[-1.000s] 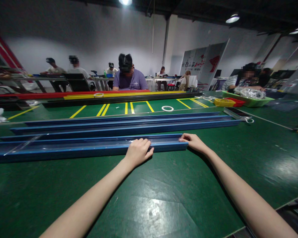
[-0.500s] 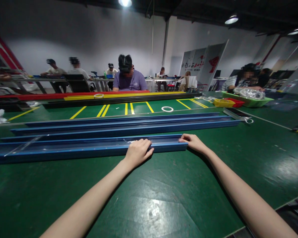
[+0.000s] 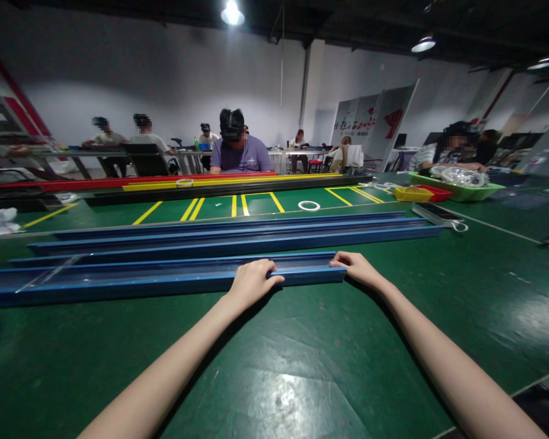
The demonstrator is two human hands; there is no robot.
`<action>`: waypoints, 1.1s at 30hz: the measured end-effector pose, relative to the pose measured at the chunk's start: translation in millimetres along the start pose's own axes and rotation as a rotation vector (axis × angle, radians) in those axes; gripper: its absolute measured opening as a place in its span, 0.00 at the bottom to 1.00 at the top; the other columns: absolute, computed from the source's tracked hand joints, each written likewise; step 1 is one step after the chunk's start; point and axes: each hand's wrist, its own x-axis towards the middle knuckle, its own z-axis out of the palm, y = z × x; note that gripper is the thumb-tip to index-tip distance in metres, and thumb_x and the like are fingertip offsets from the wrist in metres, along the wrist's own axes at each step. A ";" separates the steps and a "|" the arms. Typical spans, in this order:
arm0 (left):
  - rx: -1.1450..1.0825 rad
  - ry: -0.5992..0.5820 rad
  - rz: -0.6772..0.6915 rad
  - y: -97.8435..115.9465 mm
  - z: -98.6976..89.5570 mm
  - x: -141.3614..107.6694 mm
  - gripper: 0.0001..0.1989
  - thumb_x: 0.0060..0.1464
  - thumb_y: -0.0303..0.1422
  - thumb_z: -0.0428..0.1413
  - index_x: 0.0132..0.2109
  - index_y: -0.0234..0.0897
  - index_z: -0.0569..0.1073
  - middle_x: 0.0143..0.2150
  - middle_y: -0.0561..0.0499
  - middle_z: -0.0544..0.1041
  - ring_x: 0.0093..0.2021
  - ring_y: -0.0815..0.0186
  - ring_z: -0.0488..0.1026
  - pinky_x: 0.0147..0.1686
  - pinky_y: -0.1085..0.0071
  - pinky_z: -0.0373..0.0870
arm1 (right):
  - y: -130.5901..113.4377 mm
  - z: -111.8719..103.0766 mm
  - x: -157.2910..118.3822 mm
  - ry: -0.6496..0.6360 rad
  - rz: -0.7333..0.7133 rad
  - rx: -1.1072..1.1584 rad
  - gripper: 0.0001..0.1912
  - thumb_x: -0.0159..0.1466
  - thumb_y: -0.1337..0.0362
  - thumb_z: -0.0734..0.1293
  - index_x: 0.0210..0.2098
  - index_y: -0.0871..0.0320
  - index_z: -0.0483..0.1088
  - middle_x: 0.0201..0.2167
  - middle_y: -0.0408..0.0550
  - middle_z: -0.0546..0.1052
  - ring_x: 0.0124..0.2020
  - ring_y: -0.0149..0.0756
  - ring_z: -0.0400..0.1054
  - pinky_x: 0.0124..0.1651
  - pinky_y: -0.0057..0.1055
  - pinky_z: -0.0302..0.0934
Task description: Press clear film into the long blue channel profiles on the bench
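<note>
A long blue channel (image 3: 141,284) lies across the green table, its open side up, with clear tape (image 3: 50,272) across its left part. My left hand (image 3: 254,279) grips the channel's near wall, fingers over the rim and thumb along the outside. At the channel's right end, my right hand (image 3: 354,268) is closed with its fingertips at the end edge; whether it pinches the channel or something small there is hidden. Just behind lie more blue channels (image 3: 302,236), parallel to the first.
Farther back lie red (image 3: 82,183), yellow (image 3: 165,185) and black channels (image 3: 238,189). A white tape ring (image 3: 309,206) rests on the table. At right are a phone (image 3: 439,213), a yellow tray (image 3: 412,194) and a green basket (image 3: 478,193). A person in purple (image 3: 242,152) sits opposite.
My left fingers have curled closer over the channel's near wall. The right hand stays at the channel's end. The whole view has shifted slightly.
</note>
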 end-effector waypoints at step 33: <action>0.327 0.099 0.148 -49.3 -15.7 -30.3 0.20 0.51 0.50 0.47 0.36 0.36 0.68 0.37 0.49 0.72 0.38 0.63 0.68 0.35 0.71 0.61 | 8.0 -0.2 2.0 -0.024 0.052 0.078 0.17 0.55 0.50 0.60 0.23 0.58 0.65 0.23 0.44 0.70 0.26 0.33 0.62 0.29 0.27 0.55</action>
